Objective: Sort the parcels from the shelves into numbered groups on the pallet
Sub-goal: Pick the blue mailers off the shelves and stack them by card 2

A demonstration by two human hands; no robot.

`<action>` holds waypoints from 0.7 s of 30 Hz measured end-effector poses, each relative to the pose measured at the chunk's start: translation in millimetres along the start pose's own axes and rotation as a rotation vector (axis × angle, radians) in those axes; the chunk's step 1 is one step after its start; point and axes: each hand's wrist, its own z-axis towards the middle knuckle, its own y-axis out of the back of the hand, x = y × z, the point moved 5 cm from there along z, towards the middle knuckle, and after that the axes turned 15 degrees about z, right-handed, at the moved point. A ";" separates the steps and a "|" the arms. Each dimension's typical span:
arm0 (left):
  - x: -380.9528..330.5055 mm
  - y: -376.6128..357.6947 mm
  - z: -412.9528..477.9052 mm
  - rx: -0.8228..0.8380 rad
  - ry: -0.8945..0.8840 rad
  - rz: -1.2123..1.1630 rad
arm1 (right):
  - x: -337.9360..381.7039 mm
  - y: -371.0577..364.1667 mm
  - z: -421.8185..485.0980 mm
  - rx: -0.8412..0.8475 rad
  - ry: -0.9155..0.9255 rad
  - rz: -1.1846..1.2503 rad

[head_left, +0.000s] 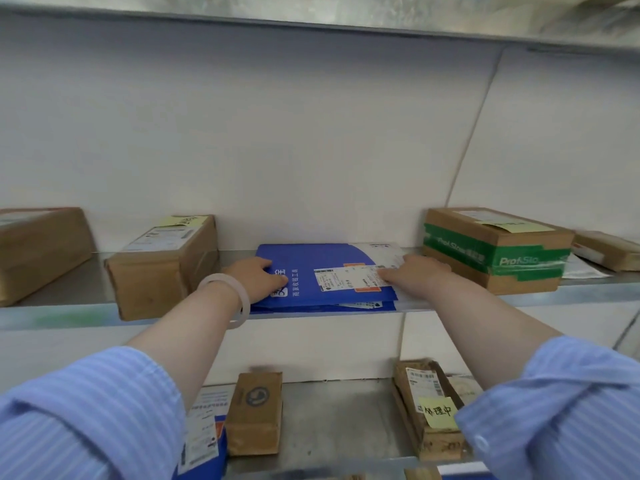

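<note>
A flat blue parcel (311, 268) with a white shipping label lies on the middle metal shelf (62, 317). My left hand (254, 277) rests on its left part, fingers curled over the top. My right hand (414, 273) lies on the right side of the parcel, fingertips on the label. Whether either hand grips the parcel's edge cannot be seen. A white bracelet sits on my left wrist.
Brown cardboard boxes (162, 265) stand left of the blue parcel, and a box with green tape (495, 249) stands right of it. On the lower shelf stand a narrow brown box (256, 414), a box with a yellow note (429, 410) and a blue parcel (204, 441).
</note>
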 end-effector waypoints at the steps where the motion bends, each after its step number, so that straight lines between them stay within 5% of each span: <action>1: -1.6 0.6 -0.5 0.002 -0.006 0.000 | 0.5 3.9 -1.1 -0.008 -0.002 0.043; 12: -10.7 14.3 -32.3 0.022 0.002 -0.014 | -13.0 27.3 -37.4 0.043 -0.018 0.256; 21: -3.1 -9.9 -108.8 -0.127 0.044 -0.422 | -54.6 22.6 -78.5 -0.019 0.148 0.654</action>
